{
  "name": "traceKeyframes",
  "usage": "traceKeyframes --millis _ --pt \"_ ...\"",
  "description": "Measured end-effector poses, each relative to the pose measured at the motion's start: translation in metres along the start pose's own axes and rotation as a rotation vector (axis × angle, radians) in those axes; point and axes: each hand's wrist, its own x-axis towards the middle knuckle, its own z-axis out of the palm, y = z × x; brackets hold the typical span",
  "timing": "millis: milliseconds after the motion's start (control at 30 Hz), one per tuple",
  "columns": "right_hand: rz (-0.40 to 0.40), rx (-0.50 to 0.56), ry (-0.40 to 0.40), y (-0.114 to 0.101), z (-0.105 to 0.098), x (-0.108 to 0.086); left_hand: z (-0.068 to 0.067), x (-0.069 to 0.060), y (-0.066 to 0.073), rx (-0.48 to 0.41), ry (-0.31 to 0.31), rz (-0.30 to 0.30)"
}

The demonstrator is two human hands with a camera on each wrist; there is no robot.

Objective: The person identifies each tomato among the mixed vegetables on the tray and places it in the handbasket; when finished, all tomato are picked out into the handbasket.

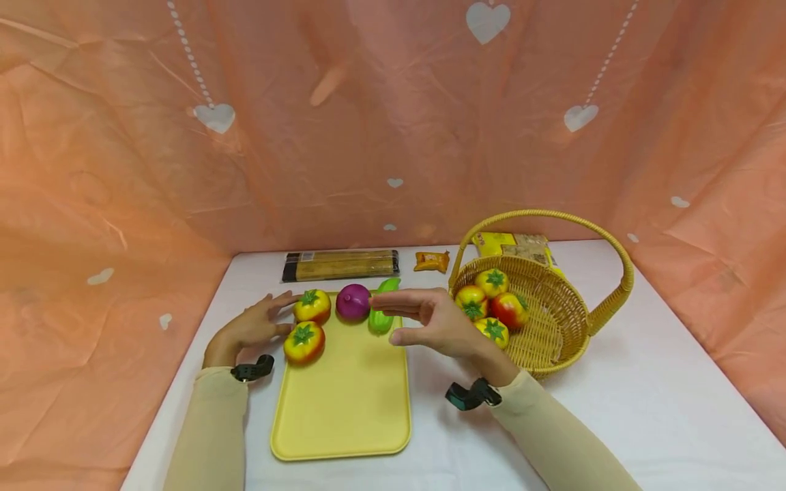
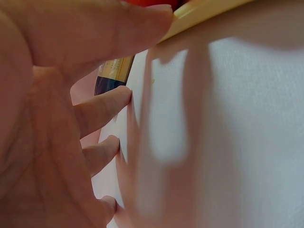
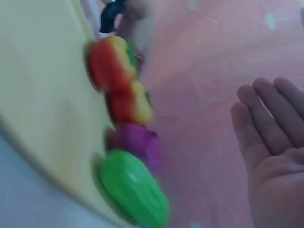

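On the yellow tray [image 1: 344, 409], two red-yellow fruits [image 1: 312, 307] [image 3: 114, 62] with green tops lie at the back left, beside a purple onion-like item [image 1: 353, 302] and a green vegetable [image 1: 379, 322] [image 3: 134, 187]. My left hand [image 1: 254, 326] [image 2: 52, 123] is at the tray's left edge, fingers spread near the two fruits; whether it touches them is unclear. My right hand [image 1: 439, 320] [image 3: 278, 152] hovers over the tray's right edge by the green vegetable, fingers straight and thumb apart, holding nothing.
A wicker basket [image 1: 552, 365] with several red-yellow fruits stands right of the tray, its tall handle arching up. Behind it lies a yellow packet [image 1: 494, 243]. A long dark-ended package [image 1: 344, 264] and a small orange packet [image 1: 432, 261] lie at the table's back.
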Motion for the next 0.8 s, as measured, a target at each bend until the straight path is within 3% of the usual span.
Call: traceKeyframes --millis 233,400,567,800 --pt "0.031 0.016 -0.116 0.034 0.031 0.051 -0.001 -0.001 0.0 0.014 0.01 0.0" --pt "0.062 0.016 -0.135 0.056 0.05 0.075 -0.001 0.001 -0.001 0.02 0.005 -0.01" --pt "0.102 -0.046 -0.128 0.071 0.065 0.088 -0.002 0.001 -0.003 0.015 0.008 0.003" --pt "0.116 -0.175 -0.073 0.076 0.074 0.09 -0.002 0.002 -0.004 -0.001 0.013 0.017"
